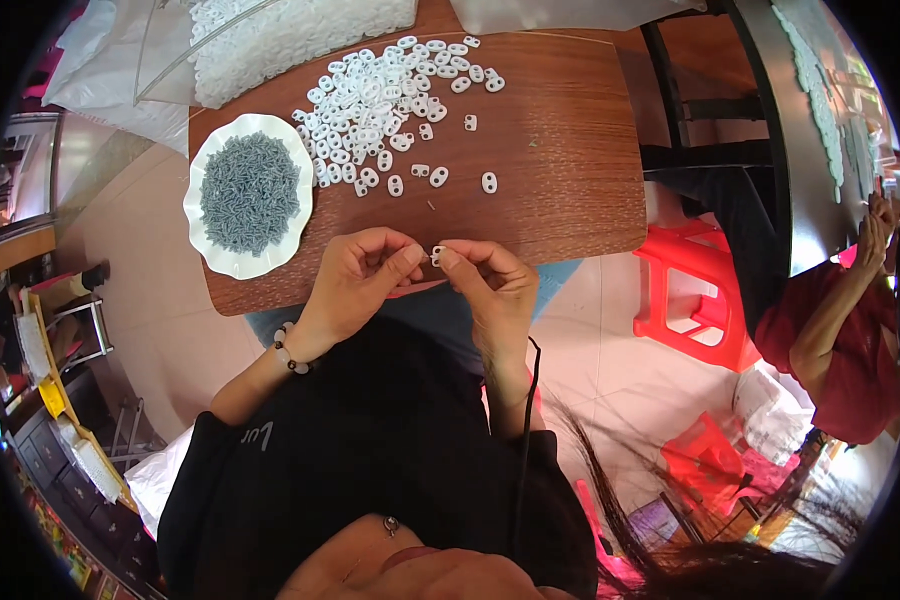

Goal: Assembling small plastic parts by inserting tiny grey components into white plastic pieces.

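Note:
My right hand [490, 285] pinches a small white plastic piece with two holes [437, 256] between thumb and forefinger, just above the table's near edge. Close against it, my left hand [370, 275] has its thumb and forefinger pressed together. Whatever is in that pinch is too small to make out. Beyond my hands lies a loose pile of the same white two-hole pieces [370, 105], with several scattered singly around it. To the left, a white scalloped plate [198, 220] holds a heap of tiny grey rod-like parts [250, 190].
A clear bin [165, 75] full of white pieces stands at the table's far left. The brown wooden table [560, 130] ends just before my body. A red plastic stool [690, 300] is on the right. Another person's arm [820, 330] reaches over a dark table there.

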`<state>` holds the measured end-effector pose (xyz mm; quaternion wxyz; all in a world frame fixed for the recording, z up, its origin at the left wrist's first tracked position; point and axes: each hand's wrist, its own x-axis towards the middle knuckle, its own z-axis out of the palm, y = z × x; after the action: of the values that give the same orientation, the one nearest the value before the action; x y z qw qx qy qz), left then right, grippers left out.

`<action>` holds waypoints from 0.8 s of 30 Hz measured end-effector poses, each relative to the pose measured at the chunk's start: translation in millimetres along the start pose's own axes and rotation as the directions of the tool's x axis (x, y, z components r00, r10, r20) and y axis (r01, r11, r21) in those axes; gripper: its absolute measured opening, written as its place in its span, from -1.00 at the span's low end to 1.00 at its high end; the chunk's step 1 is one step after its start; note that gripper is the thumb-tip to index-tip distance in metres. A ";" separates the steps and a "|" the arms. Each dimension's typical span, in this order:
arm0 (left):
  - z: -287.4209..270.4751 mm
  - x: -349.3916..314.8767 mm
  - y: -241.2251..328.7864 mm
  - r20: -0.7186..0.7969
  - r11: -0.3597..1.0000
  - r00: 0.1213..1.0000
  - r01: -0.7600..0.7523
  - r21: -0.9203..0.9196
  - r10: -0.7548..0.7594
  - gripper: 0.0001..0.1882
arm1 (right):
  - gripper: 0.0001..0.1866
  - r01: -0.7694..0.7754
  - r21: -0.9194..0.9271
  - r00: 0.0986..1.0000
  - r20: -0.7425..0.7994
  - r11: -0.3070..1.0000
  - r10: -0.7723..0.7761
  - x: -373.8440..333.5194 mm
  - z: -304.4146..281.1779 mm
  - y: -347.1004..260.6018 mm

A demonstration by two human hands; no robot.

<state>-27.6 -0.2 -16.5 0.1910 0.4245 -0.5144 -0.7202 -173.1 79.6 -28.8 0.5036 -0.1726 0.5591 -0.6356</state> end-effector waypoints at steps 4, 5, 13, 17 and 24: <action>0.9 3.2 -1.0 0.001 1.000 1.000 -0.001 0.003 0.001 -0.78 | -0.89 0.017 -0.003 1.000 -0.002 1.000 -0.017 2.5 -1.6 1.4; 1.4 3.4 -0.5 0.003 1.000 1.000 0.000 0.006 0.000 -0.78 | -0.89 0.018 -0.004 1.000 -0.002 1.000 -0.018 2.6 -1.8 0.9; 3.0 2.5 0.7 -0.007 1.000 1.000 0.017 0.005 -0.017 -0.80 | -0.90 0.024 -0.089 1.000 0.012 0.996 -0.023 2.0 -1.5 3.6; 4.1 2.4 -0.6 -0.020 1.000 1.000 -0.020 0.017 0.020 -0.82 | -0.91 0.056 -0.149 0.998 0.021 0.987 -0.053 0.5 -2.0 6.4; 7.5 3.8 -3.4 -0.026 0.996 0.999 -0.044 0.075 0.046 -0.81 | -0.92 0.102 -0.148 0.995 -0.009 0.984 -0.104 -0.8 -1.3 11.8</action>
<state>-35.2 2.8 -20.3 0.1986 0.4296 -0.5475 -0.6901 -168.5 82.5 -39.4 0.4513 -0.2327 0.5991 -0.6191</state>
